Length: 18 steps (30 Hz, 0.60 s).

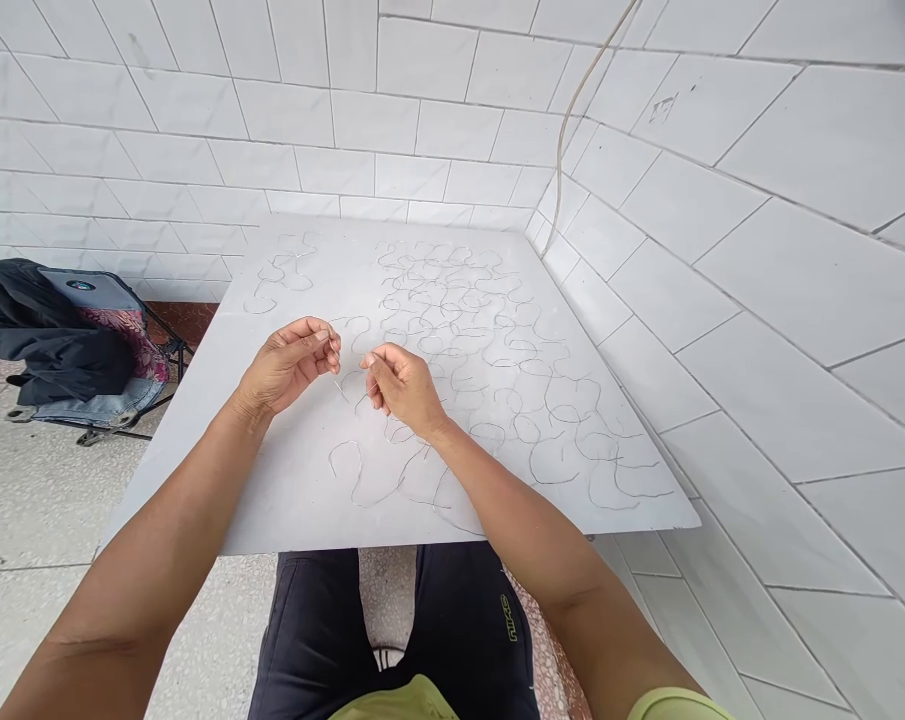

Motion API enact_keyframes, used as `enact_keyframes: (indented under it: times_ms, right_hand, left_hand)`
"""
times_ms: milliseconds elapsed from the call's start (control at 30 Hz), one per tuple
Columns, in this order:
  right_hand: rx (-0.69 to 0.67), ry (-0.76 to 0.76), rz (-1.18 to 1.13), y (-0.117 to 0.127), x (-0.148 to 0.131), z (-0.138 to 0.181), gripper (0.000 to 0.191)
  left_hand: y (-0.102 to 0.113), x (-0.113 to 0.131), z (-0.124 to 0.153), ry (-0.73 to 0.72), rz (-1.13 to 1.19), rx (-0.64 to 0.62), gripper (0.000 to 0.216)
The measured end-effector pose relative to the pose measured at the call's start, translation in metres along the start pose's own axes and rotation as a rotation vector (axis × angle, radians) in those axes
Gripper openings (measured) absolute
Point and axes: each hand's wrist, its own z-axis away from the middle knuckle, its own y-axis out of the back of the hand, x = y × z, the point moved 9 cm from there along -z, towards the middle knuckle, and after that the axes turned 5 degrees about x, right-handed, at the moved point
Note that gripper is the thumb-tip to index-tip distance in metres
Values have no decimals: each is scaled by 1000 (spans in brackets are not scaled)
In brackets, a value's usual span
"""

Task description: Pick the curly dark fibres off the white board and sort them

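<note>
My left hand (296, 366) is raised above the white tabletop, with thumb and forefinger pinched on a thin wire (339, 386) whose short end hangs below the fingers. Just to its right, and apart from it, my right hand (403, 388) is closed with the thumb pressed to the curled fingers. A thin wire end (360, 403) shows beside the right fingertips. Whether both hands hold one piece or two I cannot tell. Below and around them lie many bent, S-shaped wire pieces (553, 480), most of them to the right of my hands.
The white table (272, 500) meets tiled walls at the back and right. A smaller group of bent wires (287, 272) lies at the far left. Dark cloth (54, 340) hangs over a folding chair (114, 405) left of the table. A cable (561, 150) runs down the corner.
</note>
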Motion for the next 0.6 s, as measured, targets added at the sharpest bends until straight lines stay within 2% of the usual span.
enact_keyframes:
  times_ms: [233,500,600]
  right_hand:
    - [-5,-1,49,-3,4,1,23]
    - [-28,-37,-67,0,5,-1,31]
    - [-7,-12,-26,3,6,-2,30]
  left_hand:
    - [9,-8,0,69,-118,59,19]
    - [12,-15,-1,127,-37,54,20]
    - [14,-15,-1,134,-34,54,22]
